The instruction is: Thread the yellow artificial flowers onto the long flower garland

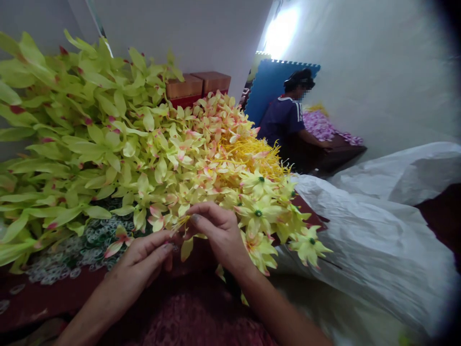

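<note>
My left hand [146, 257] and my right hand [224, 235] meet over the front of the table, both with fingers pinched. Between their fingertips is a small yellow artificial stamen [181, 222] with thin strands. A pale yellow petal [187, 249] hangs just below the right fingers; I cannot tell whether it is joined to the stamen. Close behind the hands lie loose pink-tipped petal pieces [212, 122] and a heap of yellow stamens [248, 154]. Yellow flowers with green centres [258, 213] sit to the right of my right hand.
Large yellow-green petals [90, 139] are heaped on the left. Small clear rings [103, 235] lie at the table's front left. Brown boxes [216, 82] stand behind. White plastic sheeting [363, 230] spreads at right. A co-worker [283, 117] sits beyond, near purple petals [319, 125].
</note>
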### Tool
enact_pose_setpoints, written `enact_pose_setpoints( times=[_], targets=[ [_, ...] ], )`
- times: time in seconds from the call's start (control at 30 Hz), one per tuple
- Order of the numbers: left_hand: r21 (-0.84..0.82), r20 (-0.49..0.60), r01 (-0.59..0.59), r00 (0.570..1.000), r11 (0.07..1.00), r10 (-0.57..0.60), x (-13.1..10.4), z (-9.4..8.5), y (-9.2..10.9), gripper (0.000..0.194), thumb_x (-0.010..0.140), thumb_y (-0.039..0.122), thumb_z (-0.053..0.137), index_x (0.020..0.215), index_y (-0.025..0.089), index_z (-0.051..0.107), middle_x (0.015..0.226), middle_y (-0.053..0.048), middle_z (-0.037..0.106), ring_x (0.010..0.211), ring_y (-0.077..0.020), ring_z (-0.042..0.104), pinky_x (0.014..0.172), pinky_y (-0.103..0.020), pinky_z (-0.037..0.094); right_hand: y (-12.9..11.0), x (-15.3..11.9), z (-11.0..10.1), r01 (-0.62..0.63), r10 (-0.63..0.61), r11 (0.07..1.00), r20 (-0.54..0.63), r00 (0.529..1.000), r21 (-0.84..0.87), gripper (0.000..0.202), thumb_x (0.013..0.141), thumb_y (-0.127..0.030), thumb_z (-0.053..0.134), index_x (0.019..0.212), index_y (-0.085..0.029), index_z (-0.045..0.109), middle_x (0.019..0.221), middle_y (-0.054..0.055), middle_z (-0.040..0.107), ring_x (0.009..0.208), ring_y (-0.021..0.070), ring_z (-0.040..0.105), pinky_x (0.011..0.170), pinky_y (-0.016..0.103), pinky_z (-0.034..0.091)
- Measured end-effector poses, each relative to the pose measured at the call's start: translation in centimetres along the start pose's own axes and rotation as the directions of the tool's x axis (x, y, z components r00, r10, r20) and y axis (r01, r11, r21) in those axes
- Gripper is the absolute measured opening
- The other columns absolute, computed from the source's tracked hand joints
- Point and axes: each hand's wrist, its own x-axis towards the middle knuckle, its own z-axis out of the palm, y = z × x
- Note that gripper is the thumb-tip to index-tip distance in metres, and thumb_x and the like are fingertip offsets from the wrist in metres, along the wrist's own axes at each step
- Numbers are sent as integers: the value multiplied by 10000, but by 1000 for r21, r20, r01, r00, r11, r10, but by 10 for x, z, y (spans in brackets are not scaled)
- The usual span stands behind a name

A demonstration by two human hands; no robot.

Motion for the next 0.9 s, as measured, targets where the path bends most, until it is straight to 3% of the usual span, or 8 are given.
enact_pose_setpoints(
  times=[0.1, 0.3, 0.4, 0.57, 0.7, 0.9],
  targets=[
    [44, -8, -8, 1000, 999, 9, -1, 0, 1, 305, 835, 453, 461, 836, 185, 609, 576, 43, 439, 467, -82, 297, 432, -217, 164, -1, 0, 0, -8, 8, 1000, -4, 1000, -1, 91, 719, -257, 601, 771, -184, 620, 593, -27, 644, 509, 105, 609, 521, 217, 487],
    [148, -79, -150, 983, 978, 163, -4, -1, 3, 226, 847, 366, 483, 902, 237, 660, 640, 22, 531, 611, -129, 464, 539, -207, 329, -1, 0, 0, 4, -4, 1000, 31, 1000, -5, 88, 715, -240, 609, 769, -177, 638, 602, -22, 635, 530, 104, 598, 546, 222, 489],
    [217, -116, -159, 975, 963, 187, -4, 0, 6, 273, 837, 382, 503, 1016, 260, 669, 643, 13, 555, 588, -144, 458, 520, -219, 330, 1, 0, 2, -7, 6, 999, 23, 1000, 52, 93, 693, -226, 642, 777, -185, 645, 638, -25, 649, 533, 92, 584, 546, 211, 488],
    [244, -165, -196, 957, 950, 240, -4, 3, 10, 291, 817, 366, 531, 1047, 256, 672, 635, 2, 583, 591, -170, 485, 565, -235, 376, 1, 0, 6, -44, 44, 988, 1, 999, 146, 107, 655, -224, 689, 745, -186, 645, 624, -32, 650, 532, 88, 579, 537, 199, 490],
    [180, -230, -206, 942, 962, 245, -6, 7, 13, 341, 802, 334, 549, 1124, 236, 606, 640, 3, 588, 644, -185, 533, 609, -239, 409, -1, 0, 6, -56, 51, 985, 35, 998, 161, 84, 663, -208, 677, 739, -179, 655, 644, -26, 652, 531, 78, 558, 537, 188, 473],
    [-35, -301, -196, 937, 980, 177, -8, 11, 18, 440, 766, 425, 598, 1142, 223, 493, 625, 29, 578, 490, -115, 465, 444, -191, 348, -2, -5, 18, 86, -90, 995, 75, 993, 60, 39, 698, -167, 617, 720, -197, 629, 798, -3, 661, 729, 122, 604, 695, 237, 486]
  ],
)
